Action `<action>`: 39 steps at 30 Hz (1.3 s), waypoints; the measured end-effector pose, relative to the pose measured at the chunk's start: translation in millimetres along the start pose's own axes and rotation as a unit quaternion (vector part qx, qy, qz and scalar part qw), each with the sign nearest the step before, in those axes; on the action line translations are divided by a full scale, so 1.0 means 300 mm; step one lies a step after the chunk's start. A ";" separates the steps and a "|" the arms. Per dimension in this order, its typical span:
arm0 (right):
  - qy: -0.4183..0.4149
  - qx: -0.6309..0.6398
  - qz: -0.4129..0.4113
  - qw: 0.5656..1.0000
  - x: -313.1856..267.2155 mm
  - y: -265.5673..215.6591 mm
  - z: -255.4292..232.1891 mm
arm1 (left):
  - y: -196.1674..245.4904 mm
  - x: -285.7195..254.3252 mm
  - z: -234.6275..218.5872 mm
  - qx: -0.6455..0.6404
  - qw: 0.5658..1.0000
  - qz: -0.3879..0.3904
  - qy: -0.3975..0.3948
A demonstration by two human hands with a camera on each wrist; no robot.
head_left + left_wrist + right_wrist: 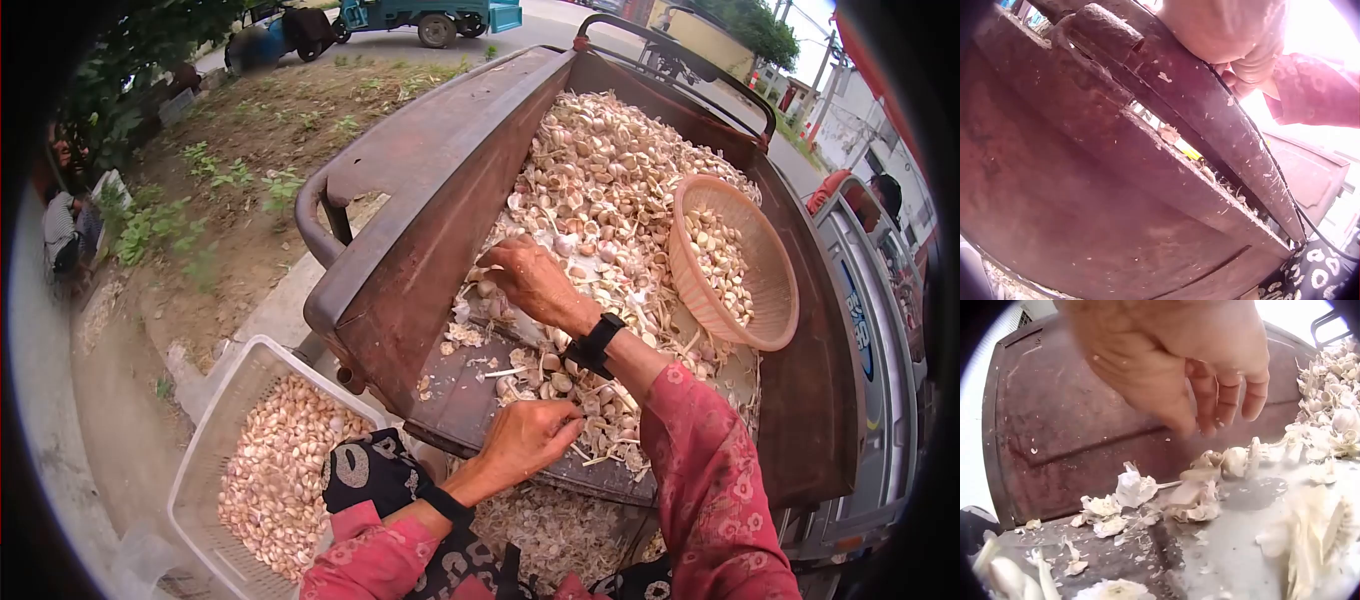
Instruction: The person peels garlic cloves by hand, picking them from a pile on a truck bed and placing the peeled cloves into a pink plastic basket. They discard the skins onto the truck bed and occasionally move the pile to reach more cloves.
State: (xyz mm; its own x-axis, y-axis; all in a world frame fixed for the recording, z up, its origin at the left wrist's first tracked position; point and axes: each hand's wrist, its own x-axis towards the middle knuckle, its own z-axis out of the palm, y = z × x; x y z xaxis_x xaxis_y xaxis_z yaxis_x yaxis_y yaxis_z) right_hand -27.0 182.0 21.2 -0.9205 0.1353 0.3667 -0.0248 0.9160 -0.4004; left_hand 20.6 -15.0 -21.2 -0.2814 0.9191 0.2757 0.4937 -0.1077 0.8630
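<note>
My right hand (540, 285) hangs over the left part of the garlic heap (610, 170) in the rusty metal cart bed. Its fingers (1229, 394) are loosely bent above papery skins (1135, 487), with nothing visible between them. Low over the bed's near edge, my left hand (525, 440) has bent fingers, thumb towards the forefinger; whether it holds anything is hidden. In the left wrist view that hand (1222, 31) shows at the top, above the rusty metal edge (1210, 112). Loose cloves and stalks lie between the two hands.
A pink plastic basket (690, 260) of peeled-looking cloves leans on the heap at the right. At the lower left stands a white crate (190, 470) full of cloves. Skins lie below the bed (545, 525). The cart's side wall (430, 240) rises left of my hands.
</note>
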 end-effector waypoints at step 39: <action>-0.051 -0.256 0.456 0.851 -1.851 -0.625 -0.769 | 0.079 0.138 0.037 0.305 0.944 0.098 -0.085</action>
State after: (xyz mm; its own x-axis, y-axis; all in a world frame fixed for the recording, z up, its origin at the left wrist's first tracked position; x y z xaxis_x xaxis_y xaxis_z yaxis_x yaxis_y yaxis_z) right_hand 578.8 22.4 86.4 -0.4957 0.8684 0.0148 0.8670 0.4957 -0.0509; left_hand 29.7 24.8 5.9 -0.0257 0.9572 0.2884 0.9185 -0.0913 0.3847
